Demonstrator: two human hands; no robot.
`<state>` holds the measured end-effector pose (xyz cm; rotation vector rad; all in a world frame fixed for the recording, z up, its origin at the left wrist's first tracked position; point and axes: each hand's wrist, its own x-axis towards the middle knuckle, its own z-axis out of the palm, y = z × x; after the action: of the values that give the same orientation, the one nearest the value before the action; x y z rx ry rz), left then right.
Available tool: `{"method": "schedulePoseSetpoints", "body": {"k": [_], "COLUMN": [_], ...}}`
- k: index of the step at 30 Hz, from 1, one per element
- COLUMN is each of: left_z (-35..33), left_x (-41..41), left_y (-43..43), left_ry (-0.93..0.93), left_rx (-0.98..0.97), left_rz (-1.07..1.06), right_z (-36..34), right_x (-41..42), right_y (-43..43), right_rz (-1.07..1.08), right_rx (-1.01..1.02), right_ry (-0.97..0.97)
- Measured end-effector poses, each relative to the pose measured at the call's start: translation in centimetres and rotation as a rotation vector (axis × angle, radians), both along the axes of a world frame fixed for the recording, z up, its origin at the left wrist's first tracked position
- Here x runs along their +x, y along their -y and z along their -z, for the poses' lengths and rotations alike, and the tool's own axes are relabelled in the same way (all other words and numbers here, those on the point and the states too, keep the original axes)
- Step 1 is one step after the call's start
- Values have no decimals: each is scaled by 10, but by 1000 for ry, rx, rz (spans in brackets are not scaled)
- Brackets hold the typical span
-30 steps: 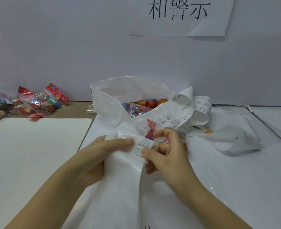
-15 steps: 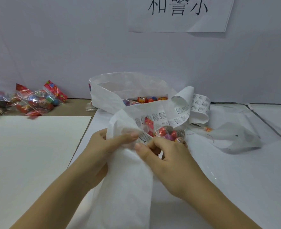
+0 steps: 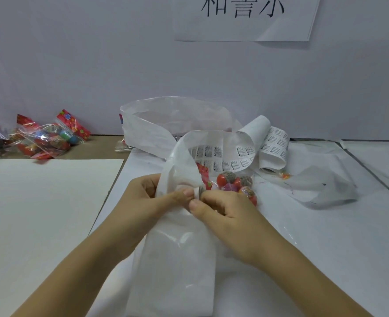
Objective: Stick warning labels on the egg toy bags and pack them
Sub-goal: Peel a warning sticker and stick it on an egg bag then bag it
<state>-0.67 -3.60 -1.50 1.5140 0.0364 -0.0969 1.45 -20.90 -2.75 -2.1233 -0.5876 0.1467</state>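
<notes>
A long strip of warning labels (image 3: 223, 156) on white backing paper loops from the table up toward me. My left hand (image 3: 152, 202) grips the bare backing paper (image 3: 177, 259) near its fold. My right hand (image 3: 223, 216) pinches a small label (image 3: 201, 191) at the strip's edge, thumb and forefinger meeting the left thumb. Just behind my right hand lies a clear egg toy bag (image 3: 232, 183) with a red header and coloured eggs inside. It is partly hidden by my fingers.
A pile of egg toy bags (image 3: 45, 138) sits at the far left by the wall. A large white plastic bag (image 3: 170, 126) stands open behind the strip. A white board (image 3: 40, 202) covers the left. Crumpled clear film (image 3: 321, 186) lies at right.
Both hands moved up and closer together. The label, flat against the backing a second ago, is now curled between my fingertips, and the egg toy bag has come into view behind my right hand.
</notes>
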Motion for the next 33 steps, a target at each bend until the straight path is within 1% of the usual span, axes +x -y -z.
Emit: {"method": "schedulePoseSetpoints", "body": {"k": [2, 5, 7, 8, 9, 10, 11, 13, 14, 15, 16, 17, 18, 21, 22, 24, 25, 26, 29, 31, 33], "left_z": [0, -2, -1, 0, 1, 3, 5, 6, 5, 4, 2, 1, 0, -2, -3, -6, -7, -8, -4, -1, 0], "left_x": [0, -2, -3, -3, -3, -3, -2, -1, -1, -1, -1, -1, 0, 1, 1, 0, -1, -1, -3, -5, -7], "left_y": [2, 4, 8, 10, 11, 12, 12, 10, 10, 9, 9, 10, 10, 8, 7, 5, 5, 4, 6, 10, 14], "left_ry": [-9, -31, 17, 54, 81, 94, 95, 83, 72, 58, 39, 16, -14, -108, -122, -111, -81, -39, 88, 150, 169], "left_rx": [-12, -50, 3, 55, 97, 125, 135, 93, 46, -7, -58, -104, -143, -191, -192, -199, -197, -177, -16, 59, 69], "left_rz": [9, 3, -63, -114, -172, -230, -288, -388, -415, -427, -430, -429, -426, -406, -385, -331, -315, -315, -372, -383, -376], "right_z": [0, -1, 1, 1, 1, 0, -1, -4, -3, -1, 1, 2, 4, 4, 4, 4, 4, 3, 3, 2, 3], "right_x": [0, -2, -3, -3, -3, -2, 0, 1, 1, 0, -2, -3, -5, -9, -11, -13, -13, -13, -10, -10, -11], "right_y": [2, 0, -2, -4, -6, -7, -7, -8, -8, -9, -12, -14, -16, -18, -18, -18, -18, -17, -14, -11, -9], "right_rz": [16, 75, 116, 135, 152, 185, 222, 254, 260, 273, 284, 298, 313, 284, 263, 228, 229, 243, 299, 344, 346], "right_rx": [-51, -133, -153, -122, -51, 92, 291, 691, 835, 913, 955, 982, 992, 966, 962, 936, 877, 773, 463, 276, 83], "right_ry": [54, 82, 113, 102, 53, -44, -196, -569, -705, -783, -818, -808, -753, -446, -375, -295, -257, -211, -66, 88, 238]}}
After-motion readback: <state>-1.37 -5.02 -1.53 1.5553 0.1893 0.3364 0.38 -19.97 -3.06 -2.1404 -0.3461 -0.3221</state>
